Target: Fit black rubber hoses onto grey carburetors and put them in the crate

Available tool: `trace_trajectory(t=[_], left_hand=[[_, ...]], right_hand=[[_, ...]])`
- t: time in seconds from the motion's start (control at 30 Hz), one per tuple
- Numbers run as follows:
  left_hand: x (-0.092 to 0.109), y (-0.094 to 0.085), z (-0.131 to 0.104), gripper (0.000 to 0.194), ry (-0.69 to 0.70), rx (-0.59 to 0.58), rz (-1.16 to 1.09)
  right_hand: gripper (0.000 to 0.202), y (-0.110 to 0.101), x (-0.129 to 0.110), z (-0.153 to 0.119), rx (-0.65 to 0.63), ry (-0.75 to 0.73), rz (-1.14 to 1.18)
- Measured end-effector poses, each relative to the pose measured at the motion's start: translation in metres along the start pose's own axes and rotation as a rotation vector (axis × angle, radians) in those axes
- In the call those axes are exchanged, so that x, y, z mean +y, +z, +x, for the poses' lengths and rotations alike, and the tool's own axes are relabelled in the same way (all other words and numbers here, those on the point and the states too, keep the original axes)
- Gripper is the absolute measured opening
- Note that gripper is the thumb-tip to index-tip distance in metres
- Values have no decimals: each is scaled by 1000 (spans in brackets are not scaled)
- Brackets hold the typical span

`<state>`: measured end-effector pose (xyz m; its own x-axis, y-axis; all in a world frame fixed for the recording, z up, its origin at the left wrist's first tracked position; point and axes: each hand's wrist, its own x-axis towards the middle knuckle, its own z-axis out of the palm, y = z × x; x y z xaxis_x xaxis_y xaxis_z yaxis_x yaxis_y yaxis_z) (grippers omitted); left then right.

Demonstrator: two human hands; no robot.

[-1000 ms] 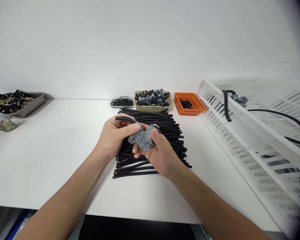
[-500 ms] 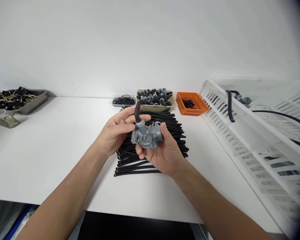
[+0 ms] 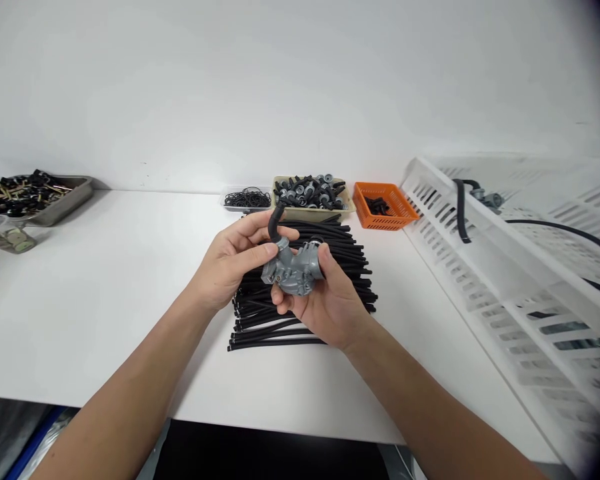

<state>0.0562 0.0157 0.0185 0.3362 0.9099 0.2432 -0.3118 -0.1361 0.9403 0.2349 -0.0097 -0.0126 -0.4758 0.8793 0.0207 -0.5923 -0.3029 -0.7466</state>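
Note:
A grey metal carburetor [image 3: 294, 272] is held up over the middle of the table. My right hand [image 3: 334, 303] grips its body, thumb on the round right-hand mouth and fingertips underneath. At the carburetor's upper left, a grey cap with a bent black rubber boot [image 3: 275, 223] sits on its neck. My left hand [image 3: 235, 260] closes around this cap, thumb in front and fingers behind. Several black rubber hoses [image 3: 280, 337] lie side by side on the table beneath both hands.
At the back stand a clear tray of black rings [image 3: 247, 208], a cream tray of capped boots [image 3: 310, 215] and an orange basket [image 3: 393, 217] of short black pieces. A white crate [image 3: 485, 253] occupies the right; a metal tray [image 3: 83, 193] with black parts is far left.
My left thumb has moved slightly right, onto the cap at the carburetor's neck. The carburetor has tilted a little, and my right hand keeps its grip.

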Motion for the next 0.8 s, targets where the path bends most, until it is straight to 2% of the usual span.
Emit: trace_trajectory(t=[0.2, 0.4, 0.53, 0.8], left_hand=[[0, -6, 1, 32, 1, -68, 41], [-1, -8, 4, 29, 15, -19, 74], [-1, -1, 3, 27, 1, 94, 59], [-5, 30, -5, 34, 41, 293, -30]], right_hand=[[58, -1, -1, 0, -22, 36, 54], [64, -3, -3, 0, -55, 132, 89], [61, -1, 0, -1, -48, 0, -1], [77, 1, 13, -4, 170, -325, -332]])
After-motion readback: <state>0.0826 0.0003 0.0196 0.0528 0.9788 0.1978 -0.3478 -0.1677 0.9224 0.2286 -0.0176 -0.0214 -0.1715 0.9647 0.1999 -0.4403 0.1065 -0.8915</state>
